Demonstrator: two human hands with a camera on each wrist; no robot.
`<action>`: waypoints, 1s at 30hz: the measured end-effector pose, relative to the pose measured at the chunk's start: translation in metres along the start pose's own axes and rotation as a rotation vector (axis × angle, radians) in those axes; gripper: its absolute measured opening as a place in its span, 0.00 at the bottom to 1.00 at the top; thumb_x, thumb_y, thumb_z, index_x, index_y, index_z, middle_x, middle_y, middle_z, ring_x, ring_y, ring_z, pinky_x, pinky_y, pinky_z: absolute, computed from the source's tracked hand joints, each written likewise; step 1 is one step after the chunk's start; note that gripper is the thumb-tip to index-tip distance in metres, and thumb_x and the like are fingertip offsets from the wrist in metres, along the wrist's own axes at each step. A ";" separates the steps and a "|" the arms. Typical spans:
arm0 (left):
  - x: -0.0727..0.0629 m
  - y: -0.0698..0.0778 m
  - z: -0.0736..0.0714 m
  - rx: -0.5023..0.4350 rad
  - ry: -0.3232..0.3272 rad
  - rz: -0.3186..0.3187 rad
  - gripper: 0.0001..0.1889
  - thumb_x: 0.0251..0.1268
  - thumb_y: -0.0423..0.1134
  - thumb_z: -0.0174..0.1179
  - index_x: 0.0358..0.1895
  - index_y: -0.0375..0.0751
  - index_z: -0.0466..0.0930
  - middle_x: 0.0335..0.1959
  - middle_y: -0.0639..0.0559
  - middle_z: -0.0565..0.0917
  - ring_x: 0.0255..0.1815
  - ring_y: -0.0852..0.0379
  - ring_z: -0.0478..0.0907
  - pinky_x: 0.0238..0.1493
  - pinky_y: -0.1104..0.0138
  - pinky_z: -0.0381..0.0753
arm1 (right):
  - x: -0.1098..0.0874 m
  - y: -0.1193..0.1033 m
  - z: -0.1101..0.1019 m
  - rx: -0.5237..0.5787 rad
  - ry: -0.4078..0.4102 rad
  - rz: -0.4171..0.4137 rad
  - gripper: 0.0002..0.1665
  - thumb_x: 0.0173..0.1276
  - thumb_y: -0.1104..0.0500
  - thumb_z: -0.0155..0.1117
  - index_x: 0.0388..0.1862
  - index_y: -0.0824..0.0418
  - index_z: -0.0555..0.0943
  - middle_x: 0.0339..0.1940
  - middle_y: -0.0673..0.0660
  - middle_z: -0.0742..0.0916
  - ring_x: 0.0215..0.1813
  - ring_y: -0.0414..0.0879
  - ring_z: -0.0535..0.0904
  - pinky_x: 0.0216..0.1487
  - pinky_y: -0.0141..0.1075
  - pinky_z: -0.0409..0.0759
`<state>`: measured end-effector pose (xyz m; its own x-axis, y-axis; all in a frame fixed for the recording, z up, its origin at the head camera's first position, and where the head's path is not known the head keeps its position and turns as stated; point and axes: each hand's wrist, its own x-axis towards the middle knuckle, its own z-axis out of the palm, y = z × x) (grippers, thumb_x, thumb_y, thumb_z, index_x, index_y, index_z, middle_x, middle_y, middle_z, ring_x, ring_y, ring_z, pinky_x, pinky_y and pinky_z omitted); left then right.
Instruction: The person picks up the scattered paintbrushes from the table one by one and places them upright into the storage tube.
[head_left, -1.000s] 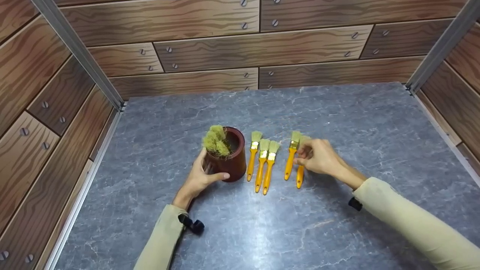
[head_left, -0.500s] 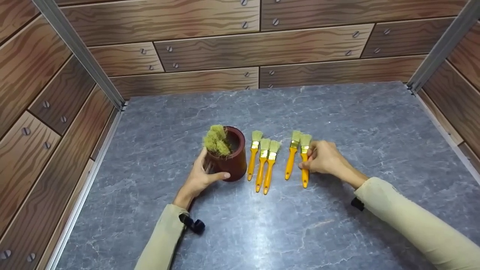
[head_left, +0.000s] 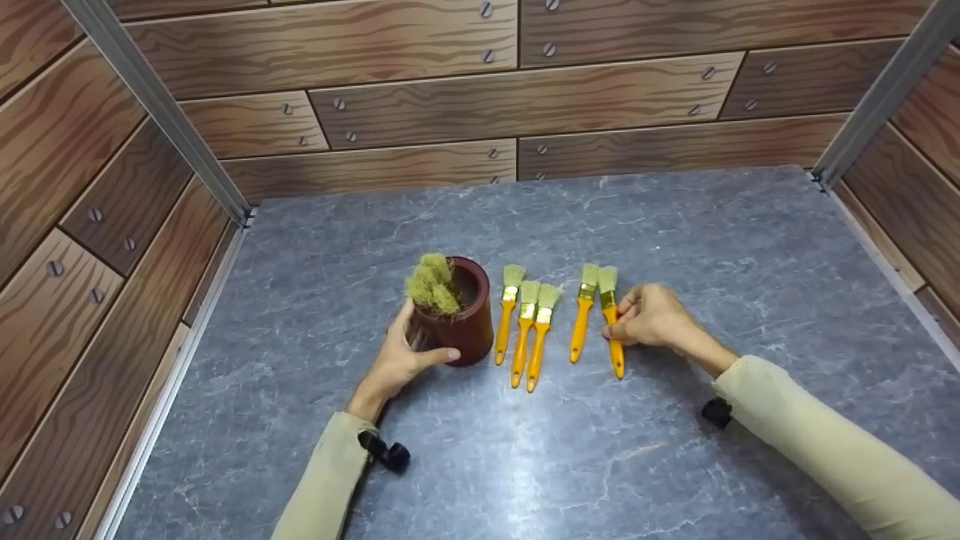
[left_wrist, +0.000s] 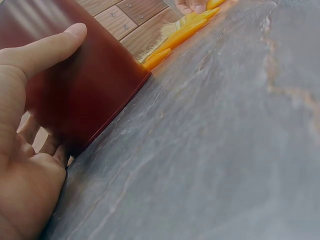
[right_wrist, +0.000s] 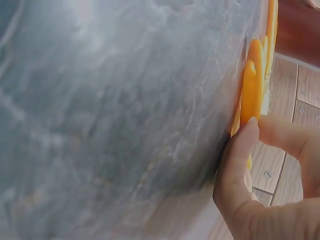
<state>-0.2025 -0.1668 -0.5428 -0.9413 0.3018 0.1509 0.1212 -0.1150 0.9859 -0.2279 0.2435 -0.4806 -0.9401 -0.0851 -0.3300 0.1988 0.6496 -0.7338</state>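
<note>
Just right of centre in the head view lies the rightmost paintbrush (head_left: 612,324), flat on the grey marbled desk (head_left: 675,465), its long axis running from the pale bristles at the top down to the orange handle tip nearer us, leaning slightly rightward. Our right hand (head_left: 651,316) sits directly to its right and pinches the handle near the brass ferrule between thumb and fingertips (right_wrist: 245,137); this hand is plainly the nearer one. The brush has a glossy orange handle, a gold band and short straw-coloured bristles.

Just to its left lies a second brush (head_left: 582,315), nearly parallel. Further left, a group of three brushes (head_left: 525,322) lies close together. Beside them stands a dark red cup (head_left: 459,319) with several bristle heads poking out of its top. Our left hand (head_left: 401,356) wraps around the cup from the lower left, thumb across its front.

Wood-patterned panels (head_left: 420,90) wall in the desk.
</note>
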 end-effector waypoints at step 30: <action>-0.001 -0.001 -0.001 0.000 0.003 -0.023 0.65 0.52 0.32 0.84 0.89 0.47 0.47 0.85 0.47 0.64 0.88 0.51 0.56 0.87 0.64 0.57 | -0.029 -0.087 -0.023 0.237 0.014 -0.396 0.14 0.77 0.68 0.68 0.57 0.74 0.82 0.53 0.73 0.90 0.49 0.52 0.92 0.50 0.41 0.93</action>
<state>-0.2023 -0.1673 -0.5439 -0.9448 0.3015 0.1281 0.0997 -0.1079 0.9892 -0.2238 0.2068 -0.3935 -0.9597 -0.2808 0.0097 -0.1200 0.3784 -0.9178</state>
